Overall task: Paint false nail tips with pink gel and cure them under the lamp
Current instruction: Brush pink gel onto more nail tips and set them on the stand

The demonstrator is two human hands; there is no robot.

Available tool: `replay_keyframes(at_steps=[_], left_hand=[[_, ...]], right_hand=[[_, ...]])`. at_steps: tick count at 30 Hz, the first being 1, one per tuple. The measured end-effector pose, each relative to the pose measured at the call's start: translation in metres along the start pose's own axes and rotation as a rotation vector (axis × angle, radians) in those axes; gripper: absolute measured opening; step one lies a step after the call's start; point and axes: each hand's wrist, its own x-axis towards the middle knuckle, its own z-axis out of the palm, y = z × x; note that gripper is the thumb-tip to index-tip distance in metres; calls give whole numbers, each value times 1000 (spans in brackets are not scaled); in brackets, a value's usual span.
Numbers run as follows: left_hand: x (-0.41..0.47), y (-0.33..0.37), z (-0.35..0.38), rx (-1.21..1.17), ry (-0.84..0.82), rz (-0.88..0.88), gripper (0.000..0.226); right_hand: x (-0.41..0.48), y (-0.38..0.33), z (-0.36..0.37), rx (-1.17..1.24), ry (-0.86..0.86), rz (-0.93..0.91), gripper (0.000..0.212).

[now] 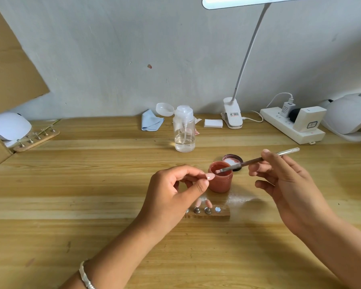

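My left hand (pixel 175 192) pinches a pale pink false nail tip (pixel 210 176) between thumb and forefinger, just left of the open pink gel jar (pixel 220 182). My right hand (pixel 279 174) grips a thin brush (pixel 258 159), its bristle end over the jar's mouth beside the nail tip. The jar's lid (pixel 233 160) lies behind it. In front of the jar a small wooden holder (pixel 213 212) carries metal stands, two with pink tips on them; its left end is hidden behind my left hand. A white curing lamp (pixel 350 115) sits at the far right.
A clear pump bottle (pixel 184 130) stands mid-table with a blue cloth (pixel 151 123) and white pads (pixel 213 123) behind. A clip desk lamp (pixel 232 113) and power strip (pixel 290 126) are at the back right. A second wooden holder (pixel 37 138) and another white lamp (pixel 8 126) sit at the left.
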Motion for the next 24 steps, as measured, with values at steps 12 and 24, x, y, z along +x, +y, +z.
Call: replay_keyframes(at_steps=[12,24], left_hand=[[-1,0,0,21,15,-5,10],[0,0,0,58,31,22,7]], right_hand=[[-1,-3,0,-29,9,-18,14],[1,-3,0,-51,13,-45,16]])
